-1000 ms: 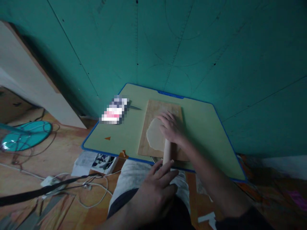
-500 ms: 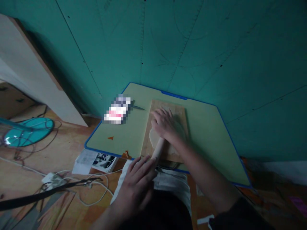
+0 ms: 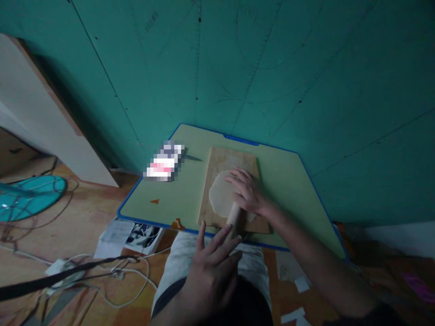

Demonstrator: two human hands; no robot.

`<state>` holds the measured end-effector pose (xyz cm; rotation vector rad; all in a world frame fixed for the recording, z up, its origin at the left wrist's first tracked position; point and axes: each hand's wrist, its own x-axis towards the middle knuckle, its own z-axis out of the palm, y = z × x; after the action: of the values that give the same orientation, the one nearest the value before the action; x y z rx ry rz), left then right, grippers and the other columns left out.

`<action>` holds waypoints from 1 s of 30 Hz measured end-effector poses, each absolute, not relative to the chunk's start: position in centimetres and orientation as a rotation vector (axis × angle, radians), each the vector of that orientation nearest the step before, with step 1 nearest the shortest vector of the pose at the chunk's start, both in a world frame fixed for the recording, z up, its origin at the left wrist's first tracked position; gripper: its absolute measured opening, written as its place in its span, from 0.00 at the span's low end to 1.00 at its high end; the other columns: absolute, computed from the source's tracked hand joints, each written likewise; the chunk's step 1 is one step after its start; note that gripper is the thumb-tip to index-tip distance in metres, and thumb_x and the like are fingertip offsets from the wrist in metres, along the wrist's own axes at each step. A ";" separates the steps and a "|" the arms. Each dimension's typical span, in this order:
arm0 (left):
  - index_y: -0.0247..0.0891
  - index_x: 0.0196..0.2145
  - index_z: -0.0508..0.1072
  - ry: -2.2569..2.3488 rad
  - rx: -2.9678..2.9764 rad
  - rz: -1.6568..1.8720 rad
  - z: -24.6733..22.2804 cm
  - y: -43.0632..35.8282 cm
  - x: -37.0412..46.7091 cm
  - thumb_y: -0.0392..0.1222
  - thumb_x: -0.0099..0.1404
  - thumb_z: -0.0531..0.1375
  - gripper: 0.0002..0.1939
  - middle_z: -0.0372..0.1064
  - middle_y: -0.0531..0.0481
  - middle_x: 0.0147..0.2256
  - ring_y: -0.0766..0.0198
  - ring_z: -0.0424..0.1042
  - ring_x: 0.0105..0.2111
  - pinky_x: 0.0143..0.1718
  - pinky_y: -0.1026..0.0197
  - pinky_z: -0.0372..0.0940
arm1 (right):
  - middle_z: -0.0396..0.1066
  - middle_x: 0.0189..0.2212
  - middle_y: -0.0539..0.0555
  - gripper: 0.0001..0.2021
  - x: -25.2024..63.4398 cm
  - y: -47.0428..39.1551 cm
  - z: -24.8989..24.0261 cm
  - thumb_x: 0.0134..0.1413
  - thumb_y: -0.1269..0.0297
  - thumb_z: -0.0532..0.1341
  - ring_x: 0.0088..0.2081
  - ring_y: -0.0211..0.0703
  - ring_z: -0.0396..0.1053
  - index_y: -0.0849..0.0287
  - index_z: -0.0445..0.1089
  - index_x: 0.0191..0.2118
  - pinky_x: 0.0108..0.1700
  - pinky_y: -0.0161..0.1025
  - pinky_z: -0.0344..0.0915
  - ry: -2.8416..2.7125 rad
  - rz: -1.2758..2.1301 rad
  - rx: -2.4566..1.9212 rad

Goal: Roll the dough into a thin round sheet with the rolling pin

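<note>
A thin round sheet of dough (image 3: 220,199) lies on a wooden cutting board (image 3: 217,158). Across its near right part lies a pale rolling pin (image 3: 234,214), pointing toward me. My right hand (image 3: 247,192) covers the pin's far end, its fingers reaching forward over the dough. The hand hides that end of the pin. Below the board's near edge is my left hand (image 3: 215,262), fingers spread apart, fingertips at the near end of the pin. Whether its palm touches the pin is hidden.
The board rests on a small pale-green table (image 3: 288,181) with a blue edge, against a green wall (image 3: 217,63). On the table's left are a blurred-out phone-like object (image 3: 165,160), a thin pointed blade (image 3: 193,158) and orange scraps (image 3: 155,201). White cables (image 3: 146,280) lie on the floor.
My right hand has drawn back toward me and right, uncovering more of the dough's left side. My left hand has shifted right and its fingers have spread. The view has moved slightly.
</note>
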<state>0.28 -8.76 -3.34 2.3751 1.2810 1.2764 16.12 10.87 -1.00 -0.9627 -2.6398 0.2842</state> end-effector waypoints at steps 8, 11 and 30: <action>0.38 0.59 0.68 1.375 2.419 1.209 -4.2 -8.3 -4.7 0.29 0.66 0.54 0.24 0.71 0.42 0.59 0.54 0.64 0.64 0.61 0.47 0.62 | 0.70 0.57 0.57 0.21 11.2 11.4 0.8 0.61 0.68 0.53 0.60 0.51 0.61 0.57 0.72 0.57 0.65 0.52 0.51 -2.671 0.241 -1.169; 0.40 0.62 0.65 1.509 2.362 1.190 -4.6 -8.6 -6.0 0.31 0.69 0.54 0.25 0.72 0.42 0.57 0.54 0.67 0.62 0.57 0.48 0.67 | 0.73 0.53 0.57 0.18 8.7 12.0 1.1 0.63 0.68 0.53 0.57 0.50 0.64 0.56 0.74 0.53 0.64 0.52 0.52 -2.650 0.245 -1.236; 0.39 0.49 0.76 1.297 2.554 1.172 -3.7 -8.3 -1.9 0.26 0.66 0.53 0.19 0.71 0.42 0.59 0.52 0.63 0.65 0.57 0.46 0.68 | 0.67 0.60 0.61 0.23 14.7 9.3 -0.8 0.58 0.70 0.53 0.61 0.53 0.61 0.60 0.71 0.58 0.64 0.51 0.58 -2.560 0.201 -1.234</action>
<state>-1.94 -8.27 -3.72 2.5540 1.2975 1.1718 14.68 9.34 -0.81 -1.2336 -2.5597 0.2011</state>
